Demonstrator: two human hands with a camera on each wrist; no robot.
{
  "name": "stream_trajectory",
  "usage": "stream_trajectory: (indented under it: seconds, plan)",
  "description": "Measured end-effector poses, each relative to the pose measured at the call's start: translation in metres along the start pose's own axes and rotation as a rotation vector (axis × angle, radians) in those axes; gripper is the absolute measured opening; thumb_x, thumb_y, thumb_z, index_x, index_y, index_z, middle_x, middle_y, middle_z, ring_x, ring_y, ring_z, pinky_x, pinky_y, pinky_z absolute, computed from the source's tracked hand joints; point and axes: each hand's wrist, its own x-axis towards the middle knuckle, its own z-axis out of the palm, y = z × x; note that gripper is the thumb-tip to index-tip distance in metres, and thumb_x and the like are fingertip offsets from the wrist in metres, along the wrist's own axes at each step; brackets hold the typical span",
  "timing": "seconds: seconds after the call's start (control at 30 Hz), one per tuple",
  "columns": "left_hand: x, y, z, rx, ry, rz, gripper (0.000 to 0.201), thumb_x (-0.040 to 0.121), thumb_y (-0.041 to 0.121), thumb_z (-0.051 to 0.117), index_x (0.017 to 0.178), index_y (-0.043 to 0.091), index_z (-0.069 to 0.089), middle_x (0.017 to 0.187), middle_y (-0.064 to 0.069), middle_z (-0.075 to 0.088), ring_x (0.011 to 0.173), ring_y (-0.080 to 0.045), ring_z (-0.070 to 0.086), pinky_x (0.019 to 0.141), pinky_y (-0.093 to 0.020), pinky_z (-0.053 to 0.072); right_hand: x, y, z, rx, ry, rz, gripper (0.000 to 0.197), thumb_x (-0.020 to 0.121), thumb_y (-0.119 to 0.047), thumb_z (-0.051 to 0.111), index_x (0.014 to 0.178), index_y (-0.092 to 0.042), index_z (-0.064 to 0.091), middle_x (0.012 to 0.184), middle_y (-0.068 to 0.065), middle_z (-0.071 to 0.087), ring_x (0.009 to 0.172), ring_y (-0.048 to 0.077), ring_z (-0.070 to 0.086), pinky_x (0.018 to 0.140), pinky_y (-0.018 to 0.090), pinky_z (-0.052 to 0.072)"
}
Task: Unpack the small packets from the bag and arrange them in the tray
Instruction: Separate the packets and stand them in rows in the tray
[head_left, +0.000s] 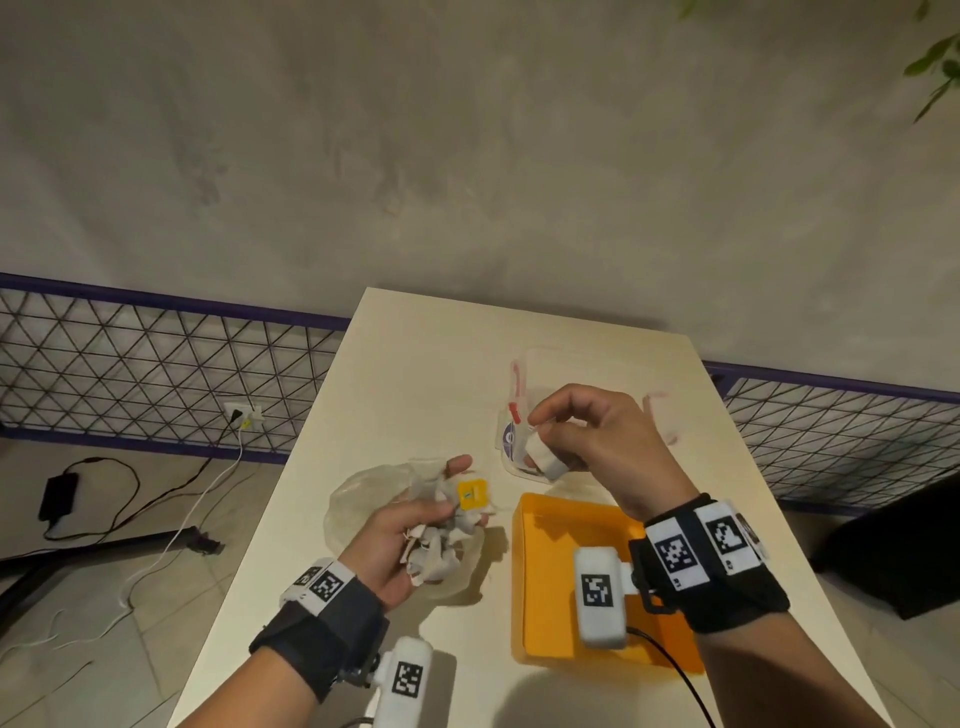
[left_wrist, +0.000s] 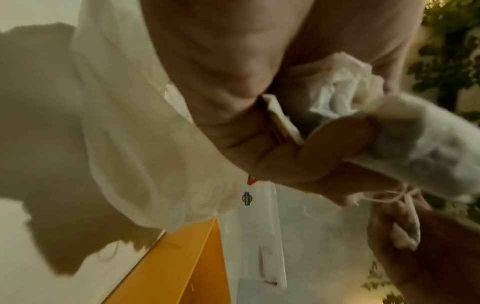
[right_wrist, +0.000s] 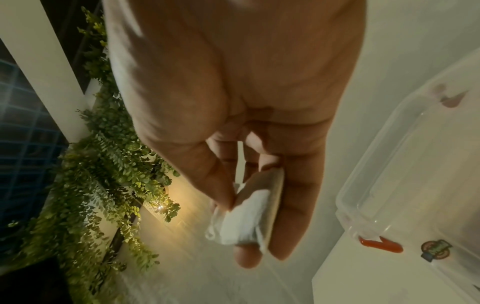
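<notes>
Pinching one small white packet (head_left: 543, 457) between thumb and fingertips, the right hand (head_left: 597, 441) hovers over the clear box (head_left: 519, 395), just beyond the far edge of the orange tray (head_left: 524, 571), so the tray lies toward the person and nearer this hand. The left hand (head_left: 410, 540) curls around a bunch of packets (head_left: 447, 540) with a yellow tag, above the crumpled clear bag (head_left: 358, 493) on the bench (head_left: 415, 364). What shows of the tray looks empty.
</notes>
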Motion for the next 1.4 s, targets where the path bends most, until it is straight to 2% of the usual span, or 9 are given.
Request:
stream_trajectory:
  seconds: [0.13, 0.2, 0.3, 0.53, 0.73, 0.9, 1.1, 1.3, 1.4]
  plan:
    - [0.005, -0.008, 0.009, 0.181, -0.093, -0.031, 0.064, 0.072, 0.0, 0.066, 0.134, 0.014, 0.058, 0.113, -0.026, 0.064, 0.084, -0.031, 0.068, 0.054, -0.03, 0.054, -0.002, -0.002, 0.003, 0.004, -0.07, 0.013, 0.015, 0.089, 0.006, 0.061, 0.09, -0.005, 0.072, 0.101, 0.026, 0.068, 0.066, 0.027, 0.073, 0.058, 0.031, 0.057]
    - [0.008, -0.01, 0.017, 0.272, -0.104, -0.05, 0.042, 0.074, -0.002, 0.062, 0.116, 0.003, 0.065, 0.097, -0.02, 0.071, 0.076, -0.025, 0.07, 0.057, -0.028, 0.055, -0.003, -0.005, 0.004, -0.028, -0.076, 0.007, 0.018, 0.088, 0.005, 0.062, 0.086, -0.011, 0.073, 0.094, 0.028, 0.066, 0.061, 0.017, 0.064, 0.056, 0.028, 0.053]
    - [0.007, -0.014, 0.029, 0.321, -0.119, -0.088, 0.032, 0.075, -0.003, 0.058, 0.107, -0.005, 0.064, 0.086, -0.016, 0.074, 0.069, -0.021, 0.072, 0.058, -0.026, 0.055, -0.005, -0.009, 0.003, 0.015, -0.088, 0.016, 0.016, 0.089, 0.007, 0.061, 0.089, -0.005, 0.072, 0.085, 0.021, 0.062, 0.053, 0.007, 0.06, 0.052, 0.021, 0.049]
    - [0.007, -0.025, 0.032, 0.315, -0.111, -0.134, 0.032, 0.072, -0.001, 0.061, 0.103, -0.006, 0.063, 0.083, -0.018, 0.073, 0.062, -0.022, 0.07, 0.049, -0.026, 0.054, -0.01, -0.011, -0.011, 0.145, -0.096, 0.07, 0.015, 0.089, 0.009, 0.06, 0.089, -0.004, 0.069, 0.105, 0.022, 0.066, 0.073, 0.04, 0.074, 0.063, 0.038, 0.06]
    - [0.008, -0.026, 0.014, 0.218, 0.005, -0.124, 0.056, 0.06, 0.009, 0.081, 0.109, -0.01, 0.061, 0.085, -0.023, 0.066, 0.058, -0.026, 0.064, 0.047, -0.028, 0.052, -0.014, -0.018, -0.018, 0.139, -0.085, 0.079, 0.013, 0.089, 0.008, 0.061, 0.091, -0.002, 0.07, 0.109, 0.017, 0.067, 0.076, 0.04, 0.074, 0.06, 0.033, 0.06]
    - [0.007, -0.021, -0.01, 0.036, 0.133, -0.024, 0.079, 0.062, 0.016, 0.085, 0.13, -0.011, 0.052, 0.14, -0.036, 0.042, 0.092, -0.033, 0.061, 0.075, -0.034, 0.049, -0.015, -0.023, -0.021, 0.121, -0.095, 0.059, 0.012, 0.089, 0.007, 0.061, 0.094, 0.0, 0.069, 0.11, 0.023, 0.066, 0.074, 0.04, 0.073, 0.059, 0.03, 0.059]
    - [-0.003, -0.001, -0.008, -0.127, -0.02, 0.052, 0.048, 0.084, 0.001, 0.048, 0.13, -0.012, 0.052, 0.138, -0.024, 0.055, 0.073, -0.017, 0.071, 0.049, -0.021, 0.053, -0.015, -0.028, -0.025, 0.116, -0.105, 0.041, 0.013, 0.089, 0.008, 0.06, 0.093, -0.001, 0.069, 0.11, 0.024, 0.066, 0.073, 0.04, 0.073, 0.058, 0.029, 0.058]
    - [-0.001, -0.003, 0.026, 0.183, -0.221, 0.007, 0.054, 0.074, -0.004, 0.054, 0.128, -0.008, 0.057, 0.134, -0.025, 0.057, 0.093, -0.026, 0.069, 0.069, -0.029, 0.058, -0.012, -0.028, -0.02, 0.175, -0.207, 0.024, 0.015, 0.088, 0.011, 0.059, 0.092, -0.001, 0.068, 0.096, 0.028, 0.065, 0.067, 0.037, 0.069, 0.057, 0.035, 0.057]
    - [0.002, -0.015, 0.041, 0.318, -0.291, -0.088, 0.045, 0.075, -0.006, 0.053, 0.12, -0.013, 0.061, 0.11, -0.025, 0.068, 0.083, -0.026, 0.071, 0.063, -0.028, 0.057, -0.012, -0.026, -0.021, 0.202, -0.21, 0.042, 0.014, 0.088, 0.012, 0.058, 0.093, 0.002, 0.066, 0.092, 0.029, 0.063, 0.063, 0.037, 0.069, 0.056, 0.035, 0.057]
